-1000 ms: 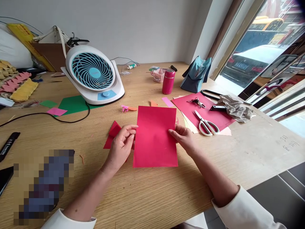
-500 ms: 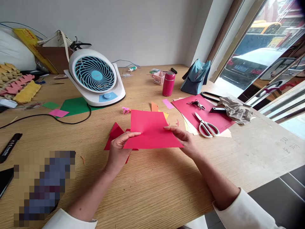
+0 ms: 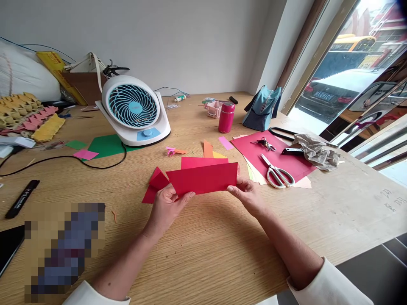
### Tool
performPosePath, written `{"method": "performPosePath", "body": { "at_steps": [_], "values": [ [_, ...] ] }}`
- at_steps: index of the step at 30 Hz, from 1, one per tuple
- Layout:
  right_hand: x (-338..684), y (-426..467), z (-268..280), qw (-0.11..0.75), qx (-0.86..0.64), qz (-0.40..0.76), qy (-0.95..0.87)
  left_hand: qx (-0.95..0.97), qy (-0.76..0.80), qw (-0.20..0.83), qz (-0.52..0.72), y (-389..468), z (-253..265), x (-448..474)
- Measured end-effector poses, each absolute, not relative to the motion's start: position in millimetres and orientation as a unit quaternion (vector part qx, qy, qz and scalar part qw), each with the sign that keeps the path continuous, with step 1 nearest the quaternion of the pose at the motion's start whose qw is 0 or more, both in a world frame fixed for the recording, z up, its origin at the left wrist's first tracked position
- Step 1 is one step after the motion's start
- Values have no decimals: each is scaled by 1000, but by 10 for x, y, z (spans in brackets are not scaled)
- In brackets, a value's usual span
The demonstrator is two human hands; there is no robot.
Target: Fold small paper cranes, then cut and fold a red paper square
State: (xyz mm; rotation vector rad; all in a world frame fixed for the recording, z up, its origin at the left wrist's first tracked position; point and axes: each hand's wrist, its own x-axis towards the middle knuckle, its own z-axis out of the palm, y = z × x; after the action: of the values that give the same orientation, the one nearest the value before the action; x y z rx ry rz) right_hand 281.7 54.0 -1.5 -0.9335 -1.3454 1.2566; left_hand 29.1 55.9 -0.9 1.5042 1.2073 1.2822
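Observation:
Held up over the table between both hands is a sheet of red paper (image 3: 203, 178). Its near part is bent upward, and its far part shows behind the top edge. My left hand (image 3: 168, 205) pinches the lower left of the sheet, thumb on the near face. With its thumb at the lower right corner, my right hand (image 3: 248, 195) grips the other side. The fingers behind the sheet are partly hidden. Just left of the held sheet, a folded piece of red paper (image 3: 155, 184) lies on the table, partly covered by my left hand.
White-handled scissors (image 3: 277, 171) and keys (image 3: 265, 144) rest on red sheets (image 3: 254, 146) at the right. A fan (image 3: 135, 110) stands at the back left, its black cable (image 3: 79, 167) crossing the table. A pink flask (image 3: 226, 117) and a marker (image 3: 22, 199) are also there.
The near part of the red sheet has swung up from lying nearly flat. Both thumbs have moved down to its lower edge. The view has shifted slightly.

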Motion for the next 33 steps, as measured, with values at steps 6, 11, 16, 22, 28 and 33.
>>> {"method": "performPosePath", "body": {
  "at_steps": [6, 11, 16, 22, 28, 33],
  "values": [
    [2764, 557, -67, 519, -409, 535, -527, 570, 427, 466, 525, 515, 55, 343],
    [2710, 532, -8, 506, -369, 576, -525, 539, 472, 449, 534, 537, 21, 318],
    [2716, 526, -28, 539, -413, 587, -442, 583, 495, 415, 492, 517, -12, 340],
    [2710, 524, -63, 530, -452, 567, -439, 596, 488, 402, 496, 506, 51, 338],
    [2659, 525, -69, 571, -420, 558, -433, 569, 489, 426, 505, 500, -9, 339],
    [2638, 520, -9, 630, -394, 514, -428, 540, 488, 439, 527, 462, 65, 417]
  ]
}}
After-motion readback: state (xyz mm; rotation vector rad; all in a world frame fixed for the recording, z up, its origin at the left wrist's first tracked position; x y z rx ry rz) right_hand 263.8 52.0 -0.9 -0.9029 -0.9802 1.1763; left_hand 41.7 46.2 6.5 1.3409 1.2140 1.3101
